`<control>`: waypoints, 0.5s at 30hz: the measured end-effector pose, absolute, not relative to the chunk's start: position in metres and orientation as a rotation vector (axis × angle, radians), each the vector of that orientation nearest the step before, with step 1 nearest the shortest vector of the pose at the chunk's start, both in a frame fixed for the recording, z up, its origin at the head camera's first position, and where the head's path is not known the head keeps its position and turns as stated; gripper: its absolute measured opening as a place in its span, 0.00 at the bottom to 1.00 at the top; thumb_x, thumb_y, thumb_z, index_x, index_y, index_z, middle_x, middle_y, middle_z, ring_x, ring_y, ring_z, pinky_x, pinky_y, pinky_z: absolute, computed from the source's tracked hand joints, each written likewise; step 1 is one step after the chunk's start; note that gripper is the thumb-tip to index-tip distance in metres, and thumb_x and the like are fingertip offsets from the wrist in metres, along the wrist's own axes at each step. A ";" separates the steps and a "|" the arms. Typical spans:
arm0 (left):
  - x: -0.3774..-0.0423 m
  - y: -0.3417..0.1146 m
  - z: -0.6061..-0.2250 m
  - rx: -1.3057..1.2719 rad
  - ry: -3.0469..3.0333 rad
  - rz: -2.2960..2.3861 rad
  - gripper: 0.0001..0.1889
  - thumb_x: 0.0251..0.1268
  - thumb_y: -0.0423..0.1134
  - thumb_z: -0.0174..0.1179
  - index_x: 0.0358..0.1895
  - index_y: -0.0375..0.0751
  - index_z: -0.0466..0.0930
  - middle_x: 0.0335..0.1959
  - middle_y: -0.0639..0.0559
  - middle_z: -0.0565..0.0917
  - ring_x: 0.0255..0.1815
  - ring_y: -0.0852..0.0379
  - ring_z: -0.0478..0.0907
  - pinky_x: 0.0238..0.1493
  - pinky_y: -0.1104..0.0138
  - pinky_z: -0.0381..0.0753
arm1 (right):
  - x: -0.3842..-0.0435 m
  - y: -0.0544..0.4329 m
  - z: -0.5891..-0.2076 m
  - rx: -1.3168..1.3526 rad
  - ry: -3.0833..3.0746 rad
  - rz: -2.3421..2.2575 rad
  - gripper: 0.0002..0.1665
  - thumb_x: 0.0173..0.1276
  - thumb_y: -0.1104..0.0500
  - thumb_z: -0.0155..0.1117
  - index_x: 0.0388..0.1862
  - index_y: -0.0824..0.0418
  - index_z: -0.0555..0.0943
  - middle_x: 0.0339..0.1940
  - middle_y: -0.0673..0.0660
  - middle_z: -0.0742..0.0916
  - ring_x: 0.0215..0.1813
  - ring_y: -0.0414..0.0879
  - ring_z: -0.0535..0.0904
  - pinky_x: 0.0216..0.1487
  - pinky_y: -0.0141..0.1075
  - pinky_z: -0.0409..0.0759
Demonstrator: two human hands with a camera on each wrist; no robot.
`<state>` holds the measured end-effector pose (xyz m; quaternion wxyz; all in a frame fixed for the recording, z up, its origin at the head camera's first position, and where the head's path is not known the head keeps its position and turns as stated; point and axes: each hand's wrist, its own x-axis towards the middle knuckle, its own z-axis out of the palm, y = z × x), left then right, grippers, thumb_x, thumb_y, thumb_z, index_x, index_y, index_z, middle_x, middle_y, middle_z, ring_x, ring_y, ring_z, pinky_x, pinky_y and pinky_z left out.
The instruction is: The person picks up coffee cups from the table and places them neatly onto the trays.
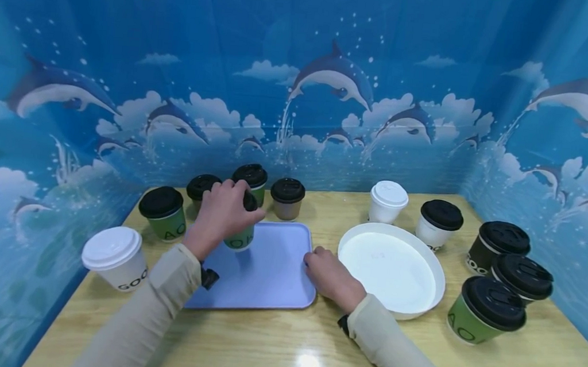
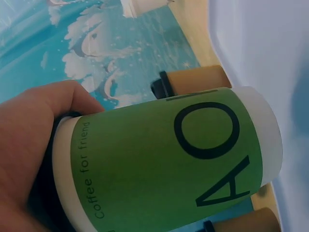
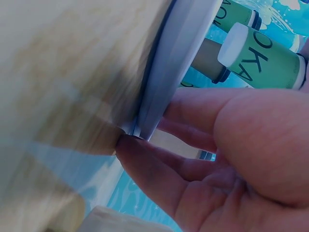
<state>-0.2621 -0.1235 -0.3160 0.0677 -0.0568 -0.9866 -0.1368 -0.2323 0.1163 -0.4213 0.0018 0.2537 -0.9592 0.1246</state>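
Observation:
By its black lid, my left hand (image 1: 224, 215) holds a green paper coffee cup (image 2: 169, 154), upright over the left part of a lavender tray (image 1: 271, 274). The right wrist view shows the white base of this cup above the tray. My right hand (image 1: 333, 276) pinches the tray's right rim, with its fingertips (image 3: 129, 145) low by the tabletop and its thumb against the tray side. Behind the left hand stand a green cup (image 1: 257, 183), a brown cup (image 1: 287, 200) and a partly hidden black-lidded cup (image 1: 203, 185).
A white round tray (image 1: 390, 272) lies right of my right hand. Around it stand a white cup (image 1: 388, 202), a black-lidded white cup (image 1: 438, 223) and several dark or green cups (image 1: 474, 324). On the left are a green cup (image 1: 164, 213) and a white-lidded cup (image 1: 117, 259).

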 end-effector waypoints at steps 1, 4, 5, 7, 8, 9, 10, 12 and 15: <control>-0.263 -0.126 -0.317 -0.168 -2.980 -0.411 0.34 0.65 0.60 0.62 0.65 0.39 0.75 0.58 0.34 0.77 0.59 0.34 0.71 0.61 0.37 0.69 | -0.232 0.116 -0.421 0.798 -3.009 0.390 0.09 0.76 0.66 0.58 0.43 0.69 0.85 0.36 0.65 0.83 0.37 0.57 0.81 0.40 0.49 0.83; -0.266 -0.132 -0.320 -0.156 -3.003 -0.392 0.35 0.66 0.60 0.62 0.67 0.38 0.74 0.60 0.33 0.77 0.61 0.32 0.71 0.63 0.35 0.68 | -0.232 0.116 -0.420 0.802 -3.012 0.390 0.09 0.76 0.66 0.58 0.43 0.69 0.85 0.36 0.65 0.83 0.37 0.57 0.81 0.39 0.49 0.83; -0.267 -0.134 -0.321 -0.154 -3.008 -0.389 0.36 0.66 0.60 0.62 0.68 0.37 0.73 0.61 0.32 0.76 0.61 0.32 0.71 0.63 0.35 0.68 | -0.232 0.115 -0.419 0.802 -3.016 0.394 0.09 0.76 0.67 0.58 0.43 0.69 0.85 0.36 0.66 0.83 0.37 0.57 0.81 0.40 0.49 0.83; -0.269 -0.138 -0.323 -0.151 -3.015 -0.390 0.37 0.67 0.60 0.63 0.69 0.36 0.72 0.62 0.31 0.76 0.62 0.31 0.70 0.63 0.35 0.68 | -0.231 0.115 -0.418 0.797 -3.023 0.399 0.09 0.76 0.67 0.57 0.44 0.69 0.85 0.36 0.66 0.83 0.38 0.57 0.81 0.40 0.49 0.83; -0.269 -0.139 -0.324 -0.150 -3.018 -0.390 0.37 0.67 0.60 0.62 0.70 0.36 0.72 0.62 0.31 0.75 0.62 0.31 0.70 0.63 0.35 0.68 | -0.231 0.115 -0.418 0.795 -3.027 0.400 0.10 0.76 0.67 0.57 0.44 0.69 0.85 0.37 0.66 0.83 0.38 0.56 0.81 0.40 0.49 0.83; -0.270 -0.140 -0.326 -0.150 -3.020 -0.393 0.38 0.67 0.60 0.62 0.70 0.35 0.71 0.62 0.30 0.75 0.62 0.30 0.70 0.63 0.35 0.68 | -0.231 0.115 -0.418 0.793 -3.027 0.400 0.10 0.76 0.67 0.57 0.44 0.69 0.85 0.37 0.66 0.83 0.38 0.56 0.81 0.40 0.49 0.83; -0.270 -0.142 -0.327 -0.148 -3.021 -0.398 0.38 0.67 0.60 0.62 0.70 0.35 0.71 0.62 0.30 0.75 0.62 0.30 0.70 0.64 0.35 0.67 | -0.231 0.115 -0.419 0.791 -3.028 0.402 0.10 0.77 0.67 0.57 0.44 0.69 0.85 0.37 0.66 0.83 0.38 0.57 0.81 0.40 0.49 0.83; -0.271 -0.144 -0.330 -0.140 -3.024 -0.413 0.38 0.66 0.59 0.62 0.69 0.34 0.72 0.62 0.30 0.75 0.62 0.30 0.70 0.64 0.34 0.67 | -0.232 0.116 -0.419 0.793 -3.027 0.399 0.10 0.77 0.66 0.57 0.44 0.69 0.85 0.37 0.66 0.83 0.38 0.57 0.81 0.40 0.49 0.83; -0.273 -0.147 -0.334 -0.123 -3.026 -0.425 0.37 0.65 0.59 0.62 0.68 0.35 0.73 0.61 0.31 0.75 0.62 0.31 0.70 0.64 0.34 0.67 | -0.232 0.116 -0.420 0.794 -3.022 0.398 0.10 0.77 0.66 0.57 0.44 0.69 0.85 0.37 0.66 0.83 0.38 0.57 0.82 0.40 0.48 0.83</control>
